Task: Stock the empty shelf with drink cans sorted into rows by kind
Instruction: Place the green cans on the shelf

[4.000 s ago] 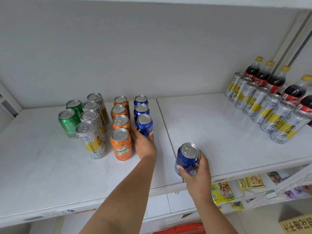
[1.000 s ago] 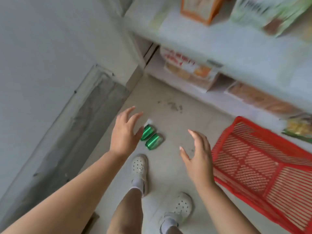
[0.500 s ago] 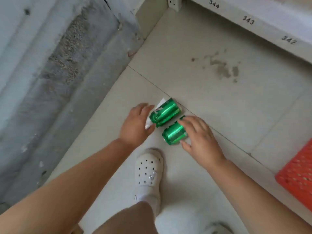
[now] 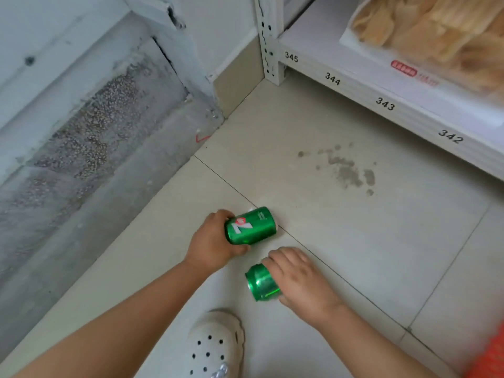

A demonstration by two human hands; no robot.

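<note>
Cans, 2 shiny green: 7-logo can [image 4: 250, 225] gripped by left hand [image 4: 211, 245], plain can [image 4: 261, 282] by right hand [image 4: 301, 279].

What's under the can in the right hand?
The green can lies on its side, with pale floor tile showing around it. The right hand covers its far end, so whether it rests on the tile or is lifted cannot be told.

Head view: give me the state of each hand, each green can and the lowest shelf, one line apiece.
Left hand: closed around the 7UP can.
7UP can: on its side, held by the left hand.
Right hand: closed over the second can.
Second green can: on its side, in the right hand's grip.
Lowest shelf: stocked with packaged snacks.
</note>
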